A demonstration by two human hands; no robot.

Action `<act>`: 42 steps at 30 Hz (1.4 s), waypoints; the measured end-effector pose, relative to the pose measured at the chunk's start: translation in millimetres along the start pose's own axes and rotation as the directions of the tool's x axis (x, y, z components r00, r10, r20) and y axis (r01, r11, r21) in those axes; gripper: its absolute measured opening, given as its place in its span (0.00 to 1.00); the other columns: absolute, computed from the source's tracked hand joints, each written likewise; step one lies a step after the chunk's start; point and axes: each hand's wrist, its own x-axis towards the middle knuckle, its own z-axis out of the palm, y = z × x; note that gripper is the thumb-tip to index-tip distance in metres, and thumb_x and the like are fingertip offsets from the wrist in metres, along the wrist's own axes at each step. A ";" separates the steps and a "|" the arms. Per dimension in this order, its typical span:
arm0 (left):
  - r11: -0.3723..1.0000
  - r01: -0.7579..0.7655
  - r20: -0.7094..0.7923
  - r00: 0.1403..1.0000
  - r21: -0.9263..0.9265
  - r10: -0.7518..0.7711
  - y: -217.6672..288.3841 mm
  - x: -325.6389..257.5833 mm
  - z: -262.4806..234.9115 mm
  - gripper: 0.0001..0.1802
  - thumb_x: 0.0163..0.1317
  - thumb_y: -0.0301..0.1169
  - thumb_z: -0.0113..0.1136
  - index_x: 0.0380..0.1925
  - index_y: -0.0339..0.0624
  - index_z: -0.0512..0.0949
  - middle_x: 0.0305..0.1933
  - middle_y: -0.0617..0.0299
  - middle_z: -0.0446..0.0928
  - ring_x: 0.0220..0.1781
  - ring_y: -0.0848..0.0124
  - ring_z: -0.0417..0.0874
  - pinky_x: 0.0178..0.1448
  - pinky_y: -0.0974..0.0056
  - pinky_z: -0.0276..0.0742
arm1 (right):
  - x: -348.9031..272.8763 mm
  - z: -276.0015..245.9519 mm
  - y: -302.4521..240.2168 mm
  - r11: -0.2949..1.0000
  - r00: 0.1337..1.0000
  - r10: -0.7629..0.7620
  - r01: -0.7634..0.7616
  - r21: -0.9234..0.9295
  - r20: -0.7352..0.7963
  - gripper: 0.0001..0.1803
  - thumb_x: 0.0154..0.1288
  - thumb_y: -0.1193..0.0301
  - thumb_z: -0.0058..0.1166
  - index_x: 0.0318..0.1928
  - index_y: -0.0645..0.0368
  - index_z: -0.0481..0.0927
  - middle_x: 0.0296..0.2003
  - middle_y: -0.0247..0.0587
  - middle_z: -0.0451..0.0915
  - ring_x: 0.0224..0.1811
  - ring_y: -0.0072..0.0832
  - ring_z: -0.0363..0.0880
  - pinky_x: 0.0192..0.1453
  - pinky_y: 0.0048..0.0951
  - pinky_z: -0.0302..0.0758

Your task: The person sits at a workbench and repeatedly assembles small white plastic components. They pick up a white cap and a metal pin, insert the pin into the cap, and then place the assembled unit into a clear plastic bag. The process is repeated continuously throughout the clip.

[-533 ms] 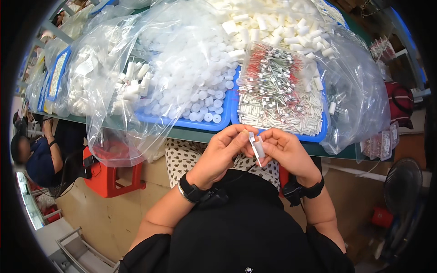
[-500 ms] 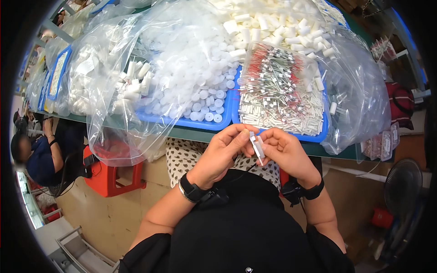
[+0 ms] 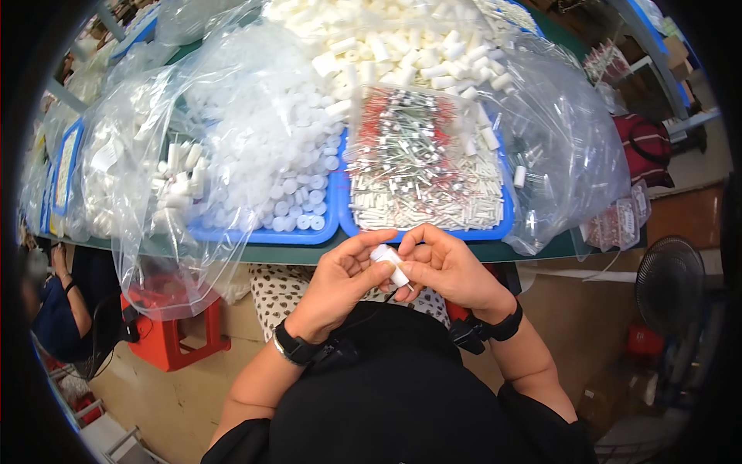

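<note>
Just off the table's front edge, my left hand (image 3: 344,278) and my right hand (image 3: 448,271) meet over a small white plastic tube (image 3: 390,264). My left thumb and fingers pinch it from one side, while the right fingertips close on its lower end. A thin tip sticks out at the bottom, partly covered by fingers. Behind the hands lies a blue tray (image 3: 508,220) of small white rods, with a clear box of red-wired parts (image 3: 398,139) resting on them. Left of it, another blue tray (image 3: 313,236) carries translucent round caps (image 3: 294,193).
Larger white tubes (image 3: 402,54) are heaped at the back. Clear plastic bags (image 3: 568,139) flank the trays, one hanging over the edge at left. A red stool (image 3: 174,332) and a co-worker's arm (image 3: 73,301) are at left. A fan (image 3: 668,278) stands at right.
The view has shifted, so the table appears further left. The white piece has been turned in my fingers; its slotted, open-looking side has given way to a rounded white face.
</note>
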 end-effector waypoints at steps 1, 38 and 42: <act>1.000 0.000 0.003 1.000 -0.001 0.000 0.5 -0.5 -0.7 0.17 0.70 0.26 0.57 0.57 0.36 0.74 0.43 0.61 0.81 0.34 0.79 0.78 0.42 0.72 0.78 | -1.3 -7.0 -2.8 0.992 0.996 -0.068 0.061 -0.114 -0.060 0.09 0.72 0.74 0.51 0.48 0.63 0.71 0.35 0.41 0.82 0.33 0.24 0.82 0.37 0.27 0.80; 0.971 -0.139 -0.130 0.985 -0.195 0.115 -3.6 6.5 -4.6 0.09 0.74 0.34 0.51 0.44 0.39 0.70 0.43 0.62 0.77 0.35 0.79 0.75 0.41 0.72 0.74 | -2.8 17.5 -6.1 0.486 0.856 -0.505 0.390 -0.782 0.113 0.18 0.62 0.79 0.59 0.52 0.66 0.75 0.35 0.48 0.79 0.33 0.40 0.80 0.37 0.34 0.77; 0.959 -0.282 -0.226 0.934 0.007 0.276 -7.8 3.2 -0.2 0.09 0.75 0.33 0.50 0.47 0.40 0.69 0.44 0.63 0.76 0.37 0.80 0.74 0.43 0.73 0.75 | 4.0 29.1 9.2 0.540 0.839 -0.544 0.382 -0.750 0.035 0.16 0.65 0.79 0.57 0.53 0.67 0.74 0.36 0.49 0.78 0.32 0.38 0.81 0.35 0.33 0.77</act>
